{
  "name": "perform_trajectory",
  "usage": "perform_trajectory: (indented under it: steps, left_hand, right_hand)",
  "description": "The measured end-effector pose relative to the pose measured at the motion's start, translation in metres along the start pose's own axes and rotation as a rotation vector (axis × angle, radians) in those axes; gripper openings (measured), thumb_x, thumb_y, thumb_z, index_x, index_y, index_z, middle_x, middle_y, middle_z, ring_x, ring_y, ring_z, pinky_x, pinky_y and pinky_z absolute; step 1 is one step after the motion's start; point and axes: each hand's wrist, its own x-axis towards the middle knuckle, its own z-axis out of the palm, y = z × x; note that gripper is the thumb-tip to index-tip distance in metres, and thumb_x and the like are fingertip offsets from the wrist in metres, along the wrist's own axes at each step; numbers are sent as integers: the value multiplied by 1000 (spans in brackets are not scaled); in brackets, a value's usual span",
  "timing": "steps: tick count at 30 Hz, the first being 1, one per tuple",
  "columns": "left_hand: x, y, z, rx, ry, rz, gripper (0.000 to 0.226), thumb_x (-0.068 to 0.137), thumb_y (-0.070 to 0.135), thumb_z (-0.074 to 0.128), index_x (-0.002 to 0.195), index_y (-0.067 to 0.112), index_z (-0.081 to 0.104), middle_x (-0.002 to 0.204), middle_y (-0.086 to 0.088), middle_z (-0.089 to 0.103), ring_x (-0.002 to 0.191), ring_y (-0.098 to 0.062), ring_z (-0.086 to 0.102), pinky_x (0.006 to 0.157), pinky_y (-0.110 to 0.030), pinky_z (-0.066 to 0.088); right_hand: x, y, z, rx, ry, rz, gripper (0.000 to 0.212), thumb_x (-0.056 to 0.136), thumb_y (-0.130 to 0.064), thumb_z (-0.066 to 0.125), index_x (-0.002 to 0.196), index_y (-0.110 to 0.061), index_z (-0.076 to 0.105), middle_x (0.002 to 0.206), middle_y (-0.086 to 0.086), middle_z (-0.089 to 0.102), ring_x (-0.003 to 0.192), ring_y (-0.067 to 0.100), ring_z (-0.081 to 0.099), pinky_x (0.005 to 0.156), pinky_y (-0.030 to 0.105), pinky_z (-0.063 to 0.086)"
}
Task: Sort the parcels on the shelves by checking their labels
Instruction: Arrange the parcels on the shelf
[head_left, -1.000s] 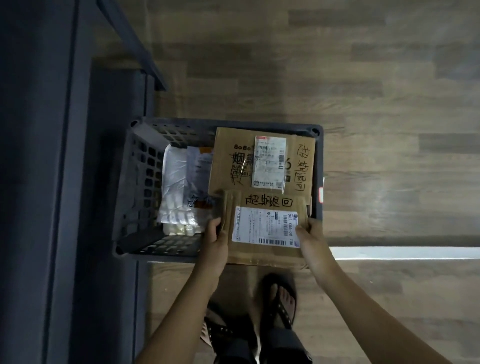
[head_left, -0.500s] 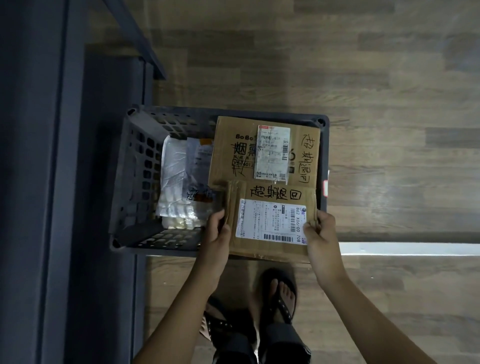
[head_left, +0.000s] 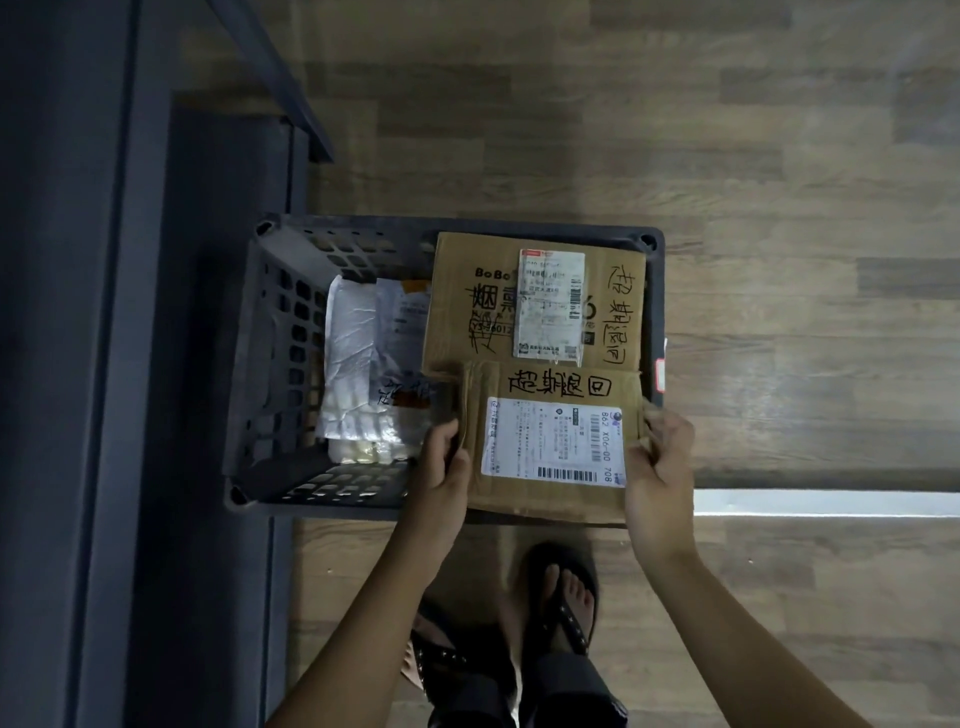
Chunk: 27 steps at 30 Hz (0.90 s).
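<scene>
The small brown cardboard parcel with the white printed label (head_left: 550, 441) is held over the 5 o'clock corner of the dark grey perforated plastic crate (head_left: 280, 338). Its near edge seems to overhang the rim, so if let go here it could tip out, or catch on the larger brown cardboard box (head_left: 535, 301) at 1 o'clock. The left hand (head_left: 441, 467) grips the parcel's 9 o'clock edge, thumb on top. The right hand (head_left: 660, 467) grips the 3 o'clock edge, its fingers apparently curled round it, though the dim light blurs them.

The brown cardboard parcel (head_left: 550, 441) carries a white label (head_left: 555, 443) and black handwriting, the crate (head_left: 270, 332) is dark grey with a perforated grid, and the floor (head_left: 779, 156) is grey-brown wood-grain plank.
</scene>
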Motion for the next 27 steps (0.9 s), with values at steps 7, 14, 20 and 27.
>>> perform_trajectory:
  steps: [7,14,20,27]
  left_hand:
    - [1,-4,1,-74,14,-22,30,101,14,37,130,22,45,125,3,53,113,-11,49,88,-22,40]
    - [-16,5,-4,-130,20,-40,28,100,7,38,120,25,46,122,3,52,110,-6,49,82,-12,39]
    - [-30,11,-15,-156,11,-25,26,99,9,41,113,30,49,113,13,56,102,6,51,79,-13,40]
    - [-37,14,-39,-175,106,23,27,99,12,41,117,30,52,116,10,58,112,-7,54,91,-27,44]
  right_hand:
    - [3,4,-3,-26,-32,17,35,93,0,48,114,-26,41,112,-9,60,94,-4,60,83,25,51]
    - [-20,-13,-9,-17,-57,3,48,90,7,50,122,-28,40,117,-11,56,100,-15,56,84,16,50]
    - [-35,-23,-8,11,-69,18,56,88,7,52,124,-36,44,119,-9,59,106,-4,58,81,20,51]
    - [-49,-35,11,37,-102,-13,59,88,4,55,127,-38,40,126,-3,55,113,1,55,96,26,49]
